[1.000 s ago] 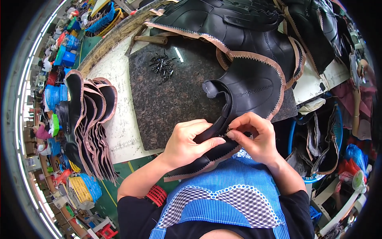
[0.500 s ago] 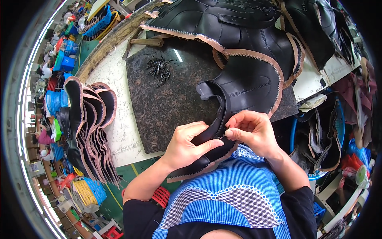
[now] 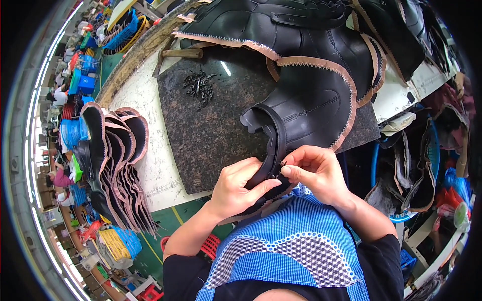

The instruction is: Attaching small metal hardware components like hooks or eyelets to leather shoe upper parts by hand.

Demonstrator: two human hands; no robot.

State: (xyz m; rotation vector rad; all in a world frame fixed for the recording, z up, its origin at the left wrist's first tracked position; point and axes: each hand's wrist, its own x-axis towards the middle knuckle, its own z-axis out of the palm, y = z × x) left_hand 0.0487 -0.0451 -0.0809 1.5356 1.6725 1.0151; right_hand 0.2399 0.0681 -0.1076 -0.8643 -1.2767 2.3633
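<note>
A black leather boot upper [image 3: 319, 110] with a tan, zigzag-stitched edge lies partly on a dark stone slab [image 3: 193, 140], its near end hanging toward my apron. A black strap [image 3: 280, 131] runs along its folded opening. My left hand [image 3: 236, 188] is closed round the near part of the upper, thumb pressed on top. Just right of that thumb, my right hand [image 3: 319, 175] pinches a tiny dark piece at the strap, too small to name. A heap of thin black scraps [image 3: 199, 86] sits on the slab.
More black uppers [image 3: 231, 30] are piled at the back. A stack of tan-edged uppers [image 3: 118, 160] stands on the white table at left. Behind the slab lies a wooden-handled hammer [image 3: 183, 53]. At right, a blue basket [image 3: 436, 155] holds dark pieces.
The upper's folded opening and strap have shifted slightly left and turned a little. My right hand has moved slightly down and left, still pinching near my left thumb.
</note>
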